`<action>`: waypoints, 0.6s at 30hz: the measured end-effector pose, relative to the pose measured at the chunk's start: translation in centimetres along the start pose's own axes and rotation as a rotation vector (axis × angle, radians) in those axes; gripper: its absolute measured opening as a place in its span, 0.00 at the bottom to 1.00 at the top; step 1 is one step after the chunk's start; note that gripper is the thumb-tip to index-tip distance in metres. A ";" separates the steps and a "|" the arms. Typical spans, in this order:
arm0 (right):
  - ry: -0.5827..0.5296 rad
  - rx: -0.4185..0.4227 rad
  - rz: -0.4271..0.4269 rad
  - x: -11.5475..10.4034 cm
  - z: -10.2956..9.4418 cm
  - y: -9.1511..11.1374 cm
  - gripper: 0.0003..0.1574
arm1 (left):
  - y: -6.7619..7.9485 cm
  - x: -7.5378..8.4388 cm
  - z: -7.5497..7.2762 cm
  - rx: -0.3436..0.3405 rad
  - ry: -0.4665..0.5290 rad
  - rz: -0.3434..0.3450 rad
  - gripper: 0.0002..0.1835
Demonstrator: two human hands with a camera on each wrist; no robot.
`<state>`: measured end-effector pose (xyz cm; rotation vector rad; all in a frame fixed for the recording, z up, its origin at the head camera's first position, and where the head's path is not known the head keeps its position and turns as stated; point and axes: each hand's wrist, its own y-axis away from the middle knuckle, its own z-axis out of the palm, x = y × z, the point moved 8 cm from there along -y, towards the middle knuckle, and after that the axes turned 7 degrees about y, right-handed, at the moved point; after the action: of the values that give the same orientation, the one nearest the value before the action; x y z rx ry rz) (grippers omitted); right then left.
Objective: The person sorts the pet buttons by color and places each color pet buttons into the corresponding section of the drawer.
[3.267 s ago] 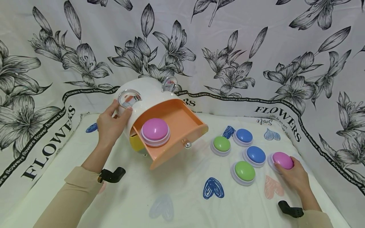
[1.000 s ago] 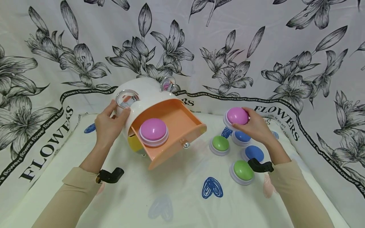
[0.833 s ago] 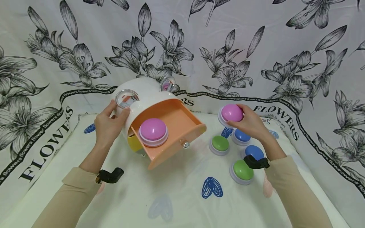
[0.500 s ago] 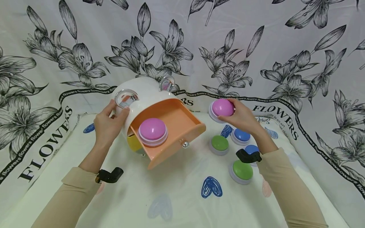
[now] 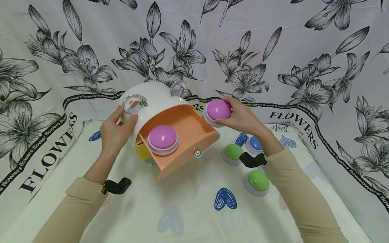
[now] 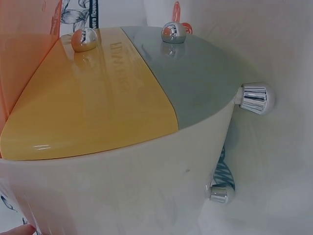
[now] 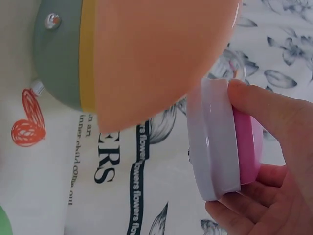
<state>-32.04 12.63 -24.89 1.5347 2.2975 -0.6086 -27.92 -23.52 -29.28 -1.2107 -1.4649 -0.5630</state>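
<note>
A white rounded drawer box (image 5: 152,92) with clear ear-like knobs stands left of centre, its top orange drawer (image 5: 188,125) pulled out. Inside that drawer, on its left, sits a pink push button (image 5: 163,137) with a white base. My left hand (image 5: 117,131) grips the box's left side by one ear, thumb toward the front. My right hand (image 5: 243,116) holds a second pink push button (image 7: 249,147) by its rim, in the air beside the drawer's far right corner. In the left wrist view, the yellow drawer (image 6: 93,98) and the grey-green drawer (image 6: 190,78) are shut.
Right of the box, on the white cloth (image 5: 194,209), lie a green button (image 5: 233,152), another green button (image 5: 258,180) and a blue button (image 5: 254,143). The right forearm hides part of this group. A flower-printed cloth (image 5: 231,20) hangs behind.
My right hand took the pink button from the far right of the cloth, lifted it and carried it left to the drawer. My left hand stays on the box.
</note>
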 end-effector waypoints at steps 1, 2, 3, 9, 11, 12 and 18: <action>-0.001 -0.006 -0.018 -0.5 0.1 -0.1 0.51 | 0.0 0.0 0.0 -0.001 0.001 0.000 0.32; -0.001 -0.012 -0.032 -0.9 0.2 -0.3 0.50 | 0.0 0.0 0.0 -0.003 0.002 0.001 0.32; 0.002 -0.017 -0.048 -1.3 0.3 -0.4 0.50 | 0.0 0.0 0.0 -0.005 0.003 0.001 0.33; 0.001 -0.084 -0.114 -3.6 1.3 -1.0 0.46 | 0.1 0.0 0.0 -0.019 0.011 0.002 0.32; 0.005 -0.110 -0.131 -4.3 1.6 -1.1 0.46 | 0.1 0.0 0.0 -0.019 0.013 0.000 0.32; 0.013 -0.121 -0.141 -4.6 1.8 -1.2 0.46 | 0.1 0.0 0.0 -0.018 0.013 -0.001 0.32; 0.063 -0.160 -0.206 -6.1 2.5 -1.4 0.46 | 0.1 0.0 0.0 -0.017 0.013 -0.004 0.33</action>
<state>-30.99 6.00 -23.90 1.2730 2.5049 -0.4191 -27.83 -23.49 -29.29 -1.2153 -1.4543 -0.5861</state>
